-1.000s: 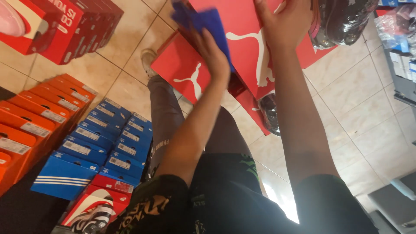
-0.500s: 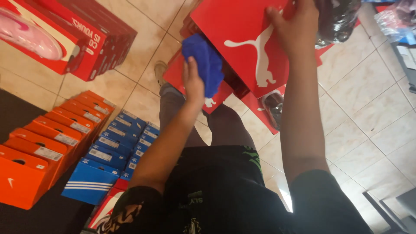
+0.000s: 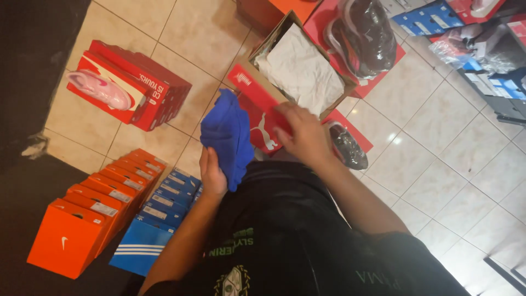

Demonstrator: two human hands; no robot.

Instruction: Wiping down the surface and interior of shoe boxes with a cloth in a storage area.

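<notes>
Two hands are in view, both mine. My left hand point(image 3: 211, 174) is closed around the lower end of a blue cloth point(image 3: 229, 131), which stands bunched upward from the grip and hangs partly over my wrist. My right hand point(image 3: 303, 133) lies palm-down, fingers extended and pressed against the side wall of an open red shoebox point(image 3: 253, 94); it holds the box wall rather than clasping any loose item. The blue cloth sits just left of the right hand and touches the red wall of the same box.

Inside the shoebox, beyond my right hand, white wrapping paper point(image 3: 301, 68) fills the interior. Beyond the box, a dark shoe in a clear plastic bag point(image 3: 364, 34) rests on a red lid. To the right of my right hand, a second bagged dark shoe point(image 3: 349, 147) lies on another red panel on the tiled floor point(image 3: 438, 148).

Left of my left hand, a row of orange shoeboxes point(image 3: 87, 214) stands beside a row of blue shoeboxes point(image 3: 159, 214). Farther left and ahead, a stack of red shoeboxes point(image 3: 148, 87) carries one pink shoe point(image 3: 101, 90) on top.
</notes>
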